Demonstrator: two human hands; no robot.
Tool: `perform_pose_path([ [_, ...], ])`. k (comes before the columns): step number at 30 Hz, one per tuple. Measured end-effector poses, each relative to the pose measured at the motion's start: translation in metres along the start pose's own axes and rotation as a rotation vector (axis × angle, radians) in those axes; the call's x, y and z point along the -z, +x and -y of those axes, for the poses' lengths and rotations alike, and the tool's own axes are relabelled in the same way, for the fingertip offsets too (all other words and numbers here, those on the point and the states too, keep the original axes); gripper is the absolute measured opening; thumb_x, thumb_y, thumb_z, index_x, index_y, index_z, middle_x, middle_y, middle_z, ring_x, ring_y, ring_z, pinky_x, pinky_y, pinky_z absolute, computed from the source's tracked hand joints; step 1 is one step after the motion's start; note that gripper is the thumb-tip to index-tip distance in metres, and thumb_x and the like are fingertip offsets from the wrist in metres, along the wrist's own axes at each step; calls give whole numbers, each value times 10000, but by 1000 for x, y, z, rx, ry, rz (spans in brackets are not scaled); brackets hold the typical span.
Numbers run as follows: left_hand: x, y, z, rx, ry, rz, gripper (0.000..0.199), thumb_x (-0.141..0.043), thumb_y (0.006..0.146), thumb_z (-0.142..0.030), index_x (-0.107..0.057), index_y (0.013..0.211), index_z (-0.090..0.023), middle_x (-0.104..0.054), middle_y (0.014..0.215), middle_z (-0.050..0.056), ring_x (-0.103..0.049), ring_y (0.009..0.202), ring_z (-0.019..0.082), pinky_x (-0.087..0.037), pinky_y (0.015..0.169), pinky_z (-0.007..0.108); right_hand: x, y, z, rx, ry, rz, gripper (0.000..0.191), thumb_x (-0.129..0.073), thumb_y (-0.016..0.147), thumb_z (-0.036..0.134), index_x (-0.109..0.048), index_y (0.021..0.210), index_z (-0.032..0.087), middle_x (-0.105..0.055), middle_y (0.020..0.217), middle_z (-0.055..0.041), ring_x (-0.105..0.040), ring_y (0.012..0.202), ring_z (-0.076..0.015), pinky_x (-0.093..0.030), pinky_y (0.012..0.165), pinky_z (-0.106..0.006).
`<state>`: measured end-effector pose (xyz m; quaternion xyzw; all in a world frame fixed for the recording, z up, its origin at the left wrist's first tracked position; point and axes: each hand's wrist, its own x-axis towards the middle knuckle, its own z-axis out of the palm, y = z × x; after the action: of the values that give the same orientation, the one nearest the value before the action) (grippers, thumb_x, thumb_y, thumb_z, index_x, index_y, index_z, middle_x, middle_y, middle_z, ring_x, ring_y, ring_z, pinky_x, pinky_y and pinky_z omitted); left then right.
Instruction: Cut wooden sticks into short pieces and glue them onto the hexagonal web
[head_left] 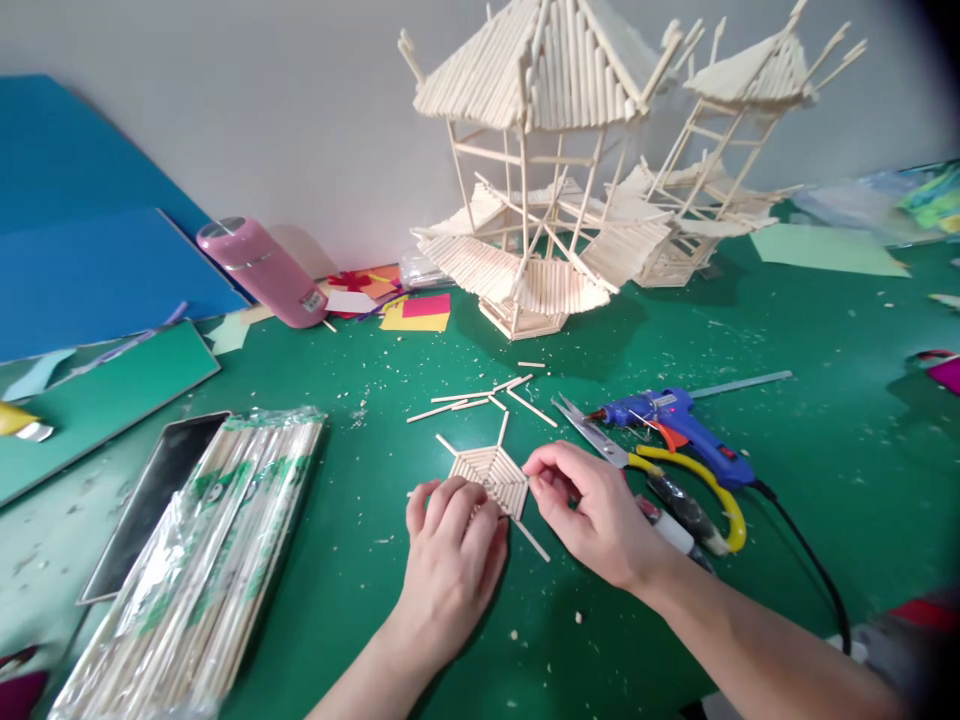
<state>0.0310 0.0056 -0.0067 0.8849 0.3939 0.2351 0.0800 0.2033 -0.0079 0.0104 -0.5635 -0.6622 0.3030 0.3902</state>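
The piece under work is a flat, web-like wooden stick panel (491, 465), lying on the green bench (360, 620) directly before the person. Its outline appears six-sided; thin pale sticks run in closely spaced parallel rows along each side, stepping in toward the middle. Longer spokes project past the corners. The near left portion is covered and cannot be inspected.

The left hand (454, 560) lies over that portion, fingers bent and slightly spread; the extent of its grip underneath cannot be told. The right hand (585, 505) has thumb and forefinger brought close together at the panel's right corner; whether this grip holds the panel or a separate piece cannot be told.

Containers: a clear plastic packet (202, 560) with green print, at left, is filled with long wooden sticks and partly overlies a dark flat panel (131, 525). A pink flask (262, 270) leans at the rear, lid on, contents not visible.

Loose cut sticks (472, 402) lie just beyond the web. Right of these are scissors (731, 500) with a yellow handle and a blue glue gun (664, 408). Two stick-built pavilion models (570, 80) stand behind.
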Motion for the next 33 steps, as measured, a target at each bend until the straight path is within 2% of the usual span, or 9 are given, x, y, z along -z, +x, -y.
perform_pose_path([
  [3,2,1,2,14,-75,5,118,-489,785,-120,-554,875,-161,-577,884,79,-496,903,226,-358,847,440,-2,0,-1,-10,-75,72,151,-462,774,95,-525,867,195,-553,768,-1,-520,667,-107,-428,611,-215],
  [8,2,0,6,19,-141,18,92,-478,795,-111,-553,822,-156,-550,860,70,-477,846,203,-383,749,376,-3,0,-1,35,-226,256,93,-495,774,126,-535,741,204,-532,711,18,-502,683,-115,-395,630,-221],
  [13,2,0,9,20,-173,45,92,-481,799,-101,-559,803,-151,-544,859,67,-469,835,197,-371,730,365,-4,1,-1,35,-284,316,86,-488,780,129,-517,742,201,-522,716,15,-484,691,-124,-377,637,-235],
  [19,-1,0,10,3,-138,32,96,-484,802,-99,-563,803,-152,-567,857,63,-486,839,201,-371,731,367,-5,0,-1,30,-297,320,99,-473,787,117,-522,749,195,-529,732,-4,-481,713,-140,-372,645,-254],
  [25,-4,1,7,-58,20,35,120,-454,812,-124,-570,787,-146,-600,842,67,-510,875,238,-336,839,462,-5,0,0,1,-289,330,89,-476,781,121,-516,753,195,-527,738,-3,-487,707,-140,-381,645,-257],
  [33,-4,2,8,-67,19,30,131,-452,821,-145,-570,764,-151,-592,823,62,-496,861,233,-364,801,427,-2,2,-2,-25,-113,209,131,-473,763,77,-529,805,188,-520,758,7,-500,659,-97,-417,617,-207],
])
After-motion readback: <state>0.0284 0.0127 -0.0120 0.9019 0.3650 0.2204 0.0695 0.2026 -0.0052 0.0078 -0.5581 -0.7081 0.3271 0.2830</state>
